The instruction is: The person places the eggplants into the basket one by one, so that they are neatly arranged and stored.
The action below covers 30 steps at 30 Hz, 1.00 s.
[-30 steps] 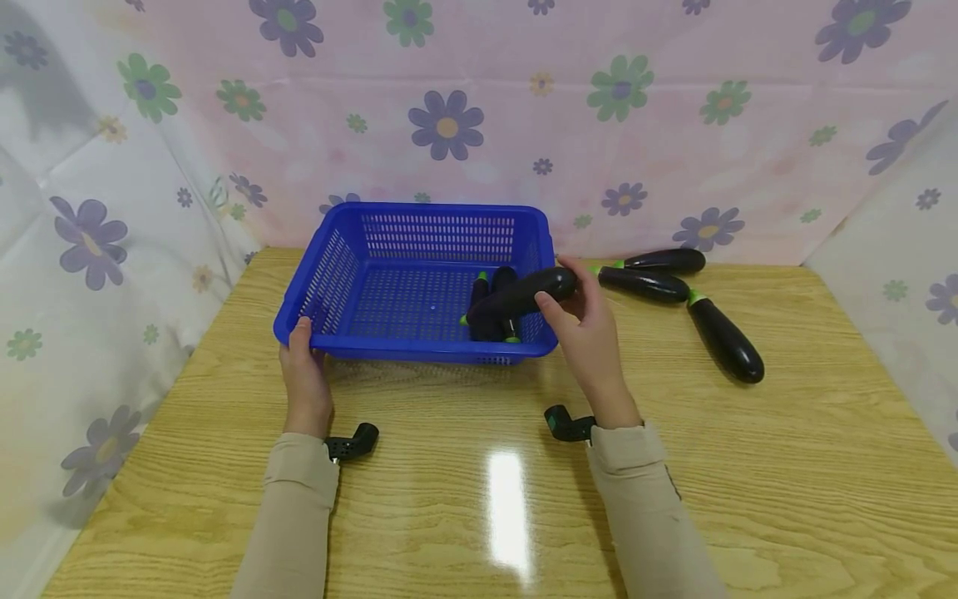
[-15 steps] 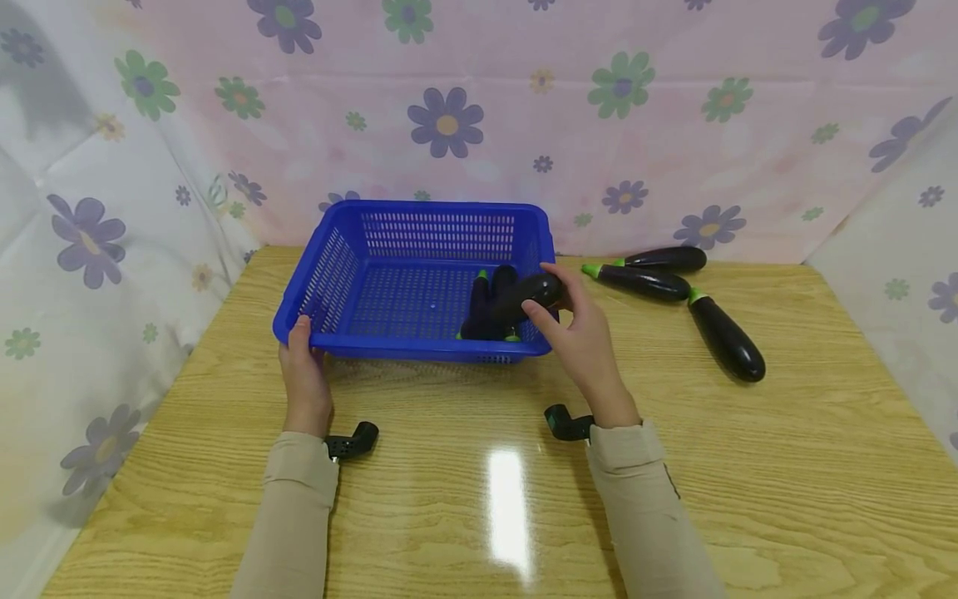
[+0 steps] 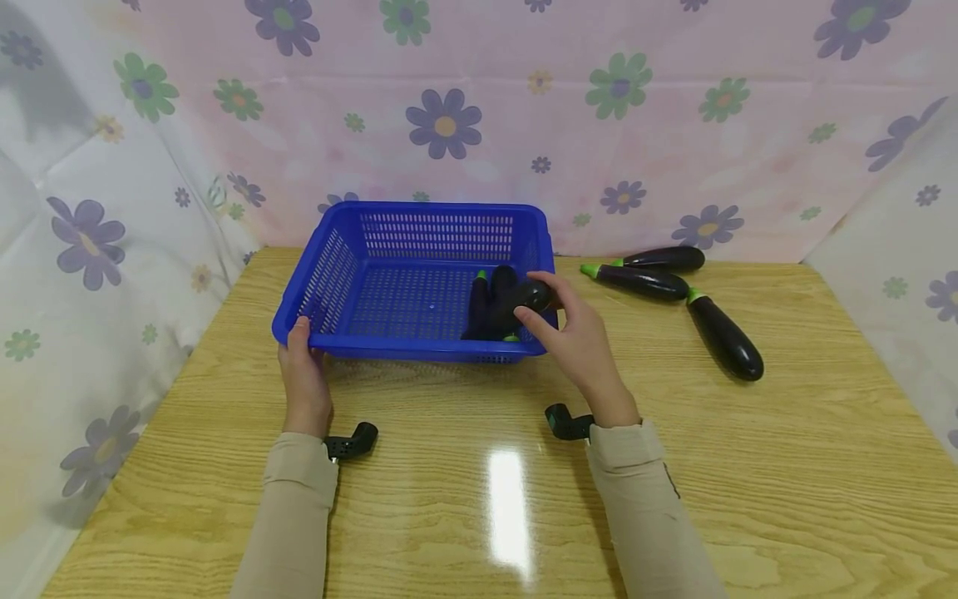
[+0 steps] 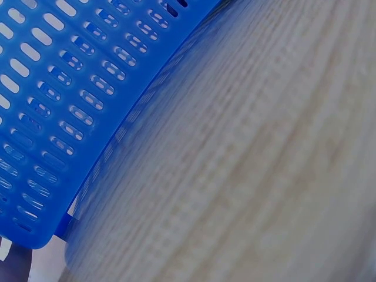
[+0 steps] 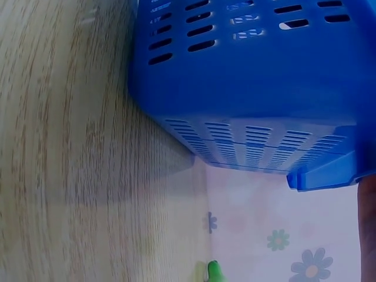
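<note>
The left hand (image 3: 305,378) grips; the right hand (image 3: 582,345) pinches between thumb (image 3: 537,327) and fingers (image 3: 551,281).

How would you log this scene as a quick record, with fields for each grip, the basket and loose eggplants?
left grip: holds the blue basket at its near left corner
right grip: holds an eggplant at the basket's right end
inside: at least two other eggplants, toward the right end
outside: three loose eggplants on the wooden table, right of the basket
backdrop: flower-patterned cloth
</note>
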Each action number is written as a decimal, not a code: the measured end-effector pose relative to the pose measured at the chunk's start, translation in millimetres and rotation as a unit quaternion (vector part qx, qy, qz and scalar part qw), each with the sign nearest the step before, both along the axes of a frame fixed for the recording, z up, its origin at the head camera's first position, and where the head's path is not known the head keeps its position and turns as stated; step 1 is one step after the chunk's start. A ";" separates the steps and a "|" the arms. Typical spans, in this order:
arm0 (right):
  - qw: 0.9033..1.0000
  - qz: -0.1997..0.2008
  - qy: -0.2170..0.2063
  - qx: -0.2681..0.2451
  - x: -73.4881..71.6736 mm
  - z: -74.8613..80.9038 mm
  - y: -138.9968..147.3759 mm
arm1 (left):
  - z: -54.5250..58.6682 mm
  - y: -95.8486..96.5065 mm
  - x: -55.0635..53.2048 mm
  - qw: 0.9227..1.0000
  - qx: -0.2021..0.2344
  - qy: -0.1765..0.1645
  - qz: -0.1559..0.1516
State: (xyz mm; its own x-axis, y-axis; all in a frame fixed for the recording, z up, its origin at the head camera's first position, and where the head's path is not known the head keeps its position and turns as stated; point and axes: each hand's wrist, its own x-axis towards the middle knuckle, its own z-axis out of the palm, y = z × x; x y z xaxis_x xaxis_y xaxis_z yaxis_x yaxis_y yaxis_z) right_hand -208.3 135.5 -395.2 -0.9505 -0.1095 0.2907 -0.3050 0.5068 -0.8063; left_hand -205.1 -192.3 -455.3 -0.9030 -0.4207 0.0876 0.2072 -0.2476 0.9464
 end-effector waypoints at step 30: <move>0.995 0.022 0.037 0.087 -0.6 -1.5 -2.0 | 0.4 -1.2 0.3 1.000 -0.009 -0.019 -0.007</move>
State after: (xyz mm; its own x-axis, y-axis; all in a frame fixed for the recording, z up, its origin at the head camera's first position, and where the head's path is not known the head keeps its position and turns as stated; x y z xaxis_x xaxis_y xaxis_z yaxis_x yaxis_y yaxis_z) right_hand -208.9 133.5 -396.7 -0.9207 -0.2051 0.3321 -0.3846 0.6217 -0.6823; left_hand -204.8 -193.4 -454.9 -0.9113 -0.4072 0.0607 0.1679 -0.2329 0.9579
